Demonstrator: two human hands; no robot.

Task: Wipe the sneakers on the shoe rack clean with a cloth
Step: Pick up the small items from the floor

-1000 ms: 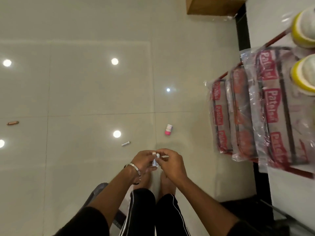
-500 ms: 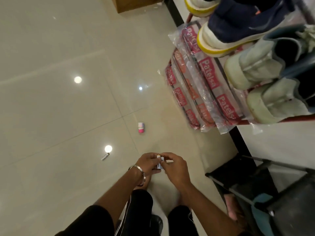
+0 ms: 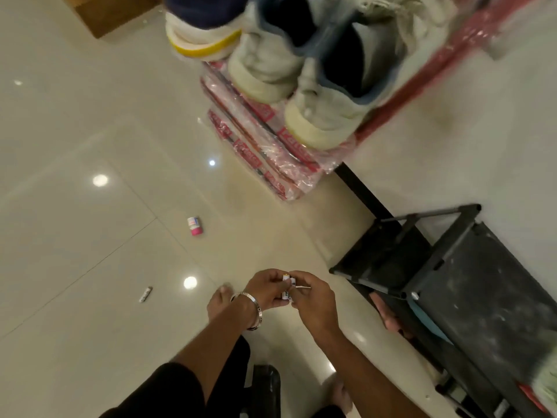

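Both my hands meet low in the middle of the view over the tiled floor. My left hand (image 3: 265, 289), with a metal bangle on its wrist, and my right hand (image 3: 313, 300) pinch a small white tube (image 3: 285, 289) between them. Far above them, a pair of pale grey-green sneakers (image 3: 301, 86) and a navy sneaker with a white and yellow sole (image 3: 205, 34) stand on a red shoe rack (image 3: 401, 101) wrapped in clear plastic. No cloth is visible.
A black rack (image 3: 446, 279) stands at the right with footwear on its lower shelves. A small pink-capped bottle (image 3: 194, 226) and a little white tube (image 3: 146, 294) lie on the glossy floor (image 3: 90, 236). My bare feet show below my hands.
The view has swung right and closer to the racks, so the sneakers and the black rack now fill the top and right. My hands keep fingering the small white tube.
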